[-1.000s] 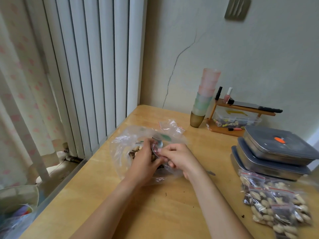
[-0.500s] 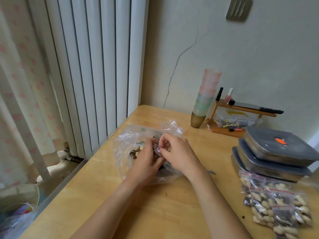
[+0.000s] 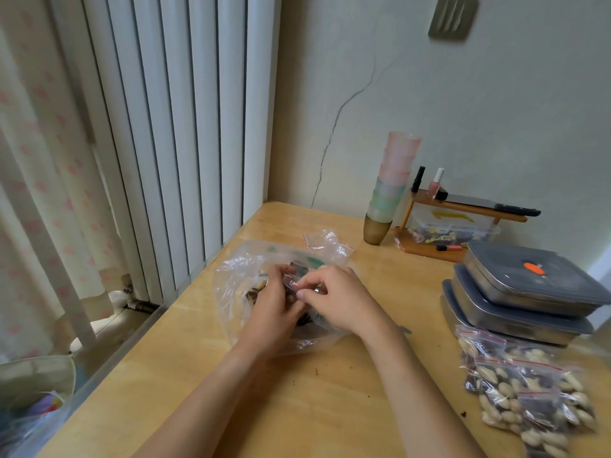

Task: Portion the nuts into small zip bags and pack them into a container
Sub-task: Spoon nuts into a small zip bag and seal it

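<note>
The wooden worktop [image 3: 330,391] runs diagonally, its left edge falling from the corner at centre frame toward the lower left, hard against the white radiator [image 3: 172,127]. Bare wood lies open across the lower centre between the two forearms.

Both hands meet at frame centre over a large clear bag of nuts [image 3: 238,285] lying on the worktop. The left hand [image 3: 274,309] curls its fingers round a small zip bag [image 3: 292,280], thumb uppermost. The right hand [image 3: 337,299], knuckles up, pinches the same bag's rim between thumb and fingers.

Spare empty zip bags [image 3: 327,241] lie just beyond. At right, stacked lidded containers [image 3: 529,292] sit near the far edge, with filled zip bags [image 3: 522,391] piled below them toward the lower right corner.
</note>
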Motion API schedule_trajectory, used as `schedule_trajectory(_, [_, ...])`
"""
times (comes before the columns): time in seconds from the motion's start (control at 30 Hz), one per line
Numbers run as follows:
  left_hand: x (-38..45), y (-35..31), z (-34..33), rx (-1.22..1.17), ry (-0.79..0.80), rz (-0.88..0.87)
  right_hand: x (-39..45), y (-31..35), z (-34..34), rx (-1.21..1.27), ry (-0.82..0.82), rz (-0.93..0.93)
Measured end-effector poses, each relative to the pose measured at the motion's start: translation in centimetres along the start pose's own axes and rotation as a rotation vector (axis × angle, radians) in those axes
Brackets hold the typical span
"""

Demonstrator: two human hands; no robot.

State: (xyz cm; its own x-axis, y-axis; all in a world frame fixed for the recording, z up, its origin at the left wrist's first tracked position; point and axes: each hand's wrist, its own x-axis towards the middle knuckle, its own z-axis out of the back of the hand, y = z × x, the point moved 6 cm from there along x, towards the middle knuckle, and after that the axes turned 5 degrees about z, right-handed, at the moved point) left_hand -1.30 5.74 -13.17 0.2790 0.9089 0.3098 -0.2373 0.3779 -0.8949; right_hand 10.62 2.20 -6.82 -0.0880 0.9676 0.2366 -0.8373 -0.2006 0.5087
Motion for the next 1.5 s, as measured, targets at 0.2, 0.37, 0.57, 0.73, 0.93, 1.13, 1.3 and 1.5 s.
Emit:
schedule_trajectory(0.2, [-0.5, -0.6, -0.2, -0.112, 0.081, 0.09, 0.2, -0.6, 1.0, -0.086, -0.081, -0.006])
schedule_trajectory(0.37, [-0.5, -1.2, 0.6, -0.334, -0.017, 0.168, 0.3, -0.9, 1.6, -0.072, -0.096, 0.005])
schedule_trajectory(0.57, [-0.2, -0.3, 0.7, -0.351, -0.001, 0.207, 0.2, -1.3, 1.2, -0.079, 0.01, -0.016])
schedule_trajectory(0.73, [-0.1, -0.4, 1.0, -0.488, -0.031, 0.229, 0.1, -1.0, 1.6, -0.002, -0.036, 0.002])
schedule_trajectory(0.93, [-0.1, -0.5, 0.8, -0.518, -0.019, 0.201, 0.0, -1.1, 1.8, 0.098, -0.072, 0.009])
schedule_trajectory(1.13, [-0.1, -0.5, 0.8, -0.491, -0.004, 0.19, -0.2, -1.3, 2.0, 0.105, -0.061, -0.014])
schedule_trajectory(1.3, [-0.1, -0.6, 1.0, -0.536, -0.009, 0.198, 0.0, -1.6, 2.3, 0.144, -0.135, -0.017])
schedule_trajectory(1.5, [-0.2, -0.9, 0.8, -0.562, 0.016, 0.211, 0.0, -1.4, 2.3, 0.215, -0.191, -0.007])
